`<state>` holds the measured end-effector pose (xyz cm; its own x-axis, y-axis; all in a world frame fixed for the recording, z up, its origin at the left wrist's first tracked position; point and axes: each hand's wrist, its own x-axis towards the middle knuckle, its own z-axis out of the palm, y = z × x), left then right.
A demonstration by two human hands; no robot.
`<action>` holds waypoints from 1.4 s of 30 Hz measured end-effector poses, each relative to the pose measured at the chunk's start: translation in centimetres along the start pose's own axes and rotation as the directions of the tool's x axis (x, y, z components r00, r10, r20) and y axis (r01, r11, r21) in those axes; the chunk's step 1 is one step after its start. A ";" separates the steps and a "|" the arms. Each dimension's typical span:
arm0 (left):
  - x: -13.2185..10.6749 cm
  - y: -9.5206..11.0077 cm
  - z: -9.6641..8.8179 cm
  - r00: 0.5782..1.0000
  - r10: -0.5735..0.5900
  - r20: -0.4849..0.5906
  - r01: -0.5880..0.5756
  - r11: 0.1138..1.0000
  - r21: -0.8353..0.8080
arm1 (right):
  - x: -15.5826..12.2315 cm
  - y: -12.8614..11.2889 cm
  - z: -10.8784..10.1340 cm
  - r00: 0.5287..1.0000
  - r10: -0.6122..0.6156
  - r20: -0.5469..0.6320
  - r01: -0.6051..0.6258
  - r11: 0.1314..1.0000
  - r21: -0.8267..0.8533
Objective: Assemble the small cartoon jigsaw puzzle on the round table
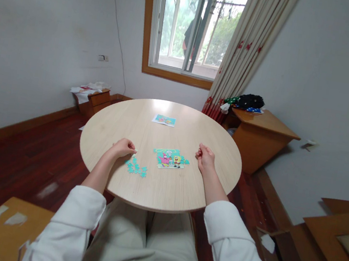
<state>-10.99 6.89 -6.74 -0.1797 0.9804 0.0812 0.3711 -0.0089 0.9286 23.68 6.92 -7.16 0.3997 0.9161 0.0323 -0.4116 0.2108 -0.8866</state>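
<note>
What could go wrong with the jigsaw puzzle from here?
The left hand is right beside the loose jigsaw pieces, so it might scatter some. Those pieces look mostly turquoise, so one might be mistaken for another. The right hand is near the ragged right side of the partly assembled jigsaw puzzle and could nudge it apart.

1. One left hand (124, 147)
2. One right hand (205, 156)
3. One table (123, 118)
4. One joined puzzle section (170, 160)
5. Loose pieces (137, 168): several, too bunched to count exactly
6. One picture sheet (165, 120)
7. One window (181, 25)
8. One curtain (253, 37)
9. Two sleeves (231, 232)
10. One pair of trousers (121, 236)
</note>
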 end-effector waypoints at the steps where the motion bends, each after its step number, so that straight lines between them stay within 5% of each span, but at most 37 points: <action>1: -0.1 0.1 0.1 1.000 -0.004 0.022 0.003 1.000 0.023 | 0.0 0.0 0.0 1.000 0.001 -0.001 -0.001 1.000 0.009; 7: -0.9 1.3 0.6 0.983 -0.030 0.179 -0.014 0.971 0.239 | -0.1 -0.1 0.1 1.000 0.011 -0.003 -0.011 0.999 0.046; 18: -1.4 3.6 0.1 0.971 -0.055 0.232 -0.107 0.768 0.631 | -0.2 -0.1 0.1 1.000 0.013 -0.002 -0.013 0.996 0.087; 25: -1.7 4.2 0.5 0.963 -0.052 0.265 -0.138 0.749 0.648 | -0.3 -0.1 0.1 1.000 0.008 -0.008 -0.007 0.997 0.078; 29: -1.4 3.4 0.7 0.962 0.026 0.272 -0.157 0.867 0.473 | -0.2 -0.1 0.1 1.000 0.015 -0.008 -0.014 0.997 0.082; 33: -1.3 3.3 1.3 0.977 0.111 0.179 -0.116 0.993 0.014 | -0.3 -0.2 0.2 1.000 0.003 -0.006 -0.003 0.998 0.066; 35: -1.2 3.7 1.6 0.992 0.090 0.094 -0.059 0.955 -0.291 | -0.4 -0.2 0.2 1.000 -0.001 -0.001 0.001 0.999 0.054; 38: -0.8 4.8 1.7 1.000 0.009 -0.022 -0.021 0.778 -0.628 | -0.6 0.0 0.2 1.000 0.006 0.002 -0.006 0.999 0.046; 42: -0.3 6.2 1.7 0.997 -0.071 -0.041 0.014 0.650 -0.760 | -0.8 0.1 0.2 1.000 0.011 -0.001 -0.011 0.999 0.043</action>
<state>-7.14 6.92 -1.61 -0.2431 0.9695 0.0304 -0.4533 -0.1412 0.8801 23.16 6.33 -7.21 0.3963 0.9179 0.0218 -0.4509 0.2153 -0.8662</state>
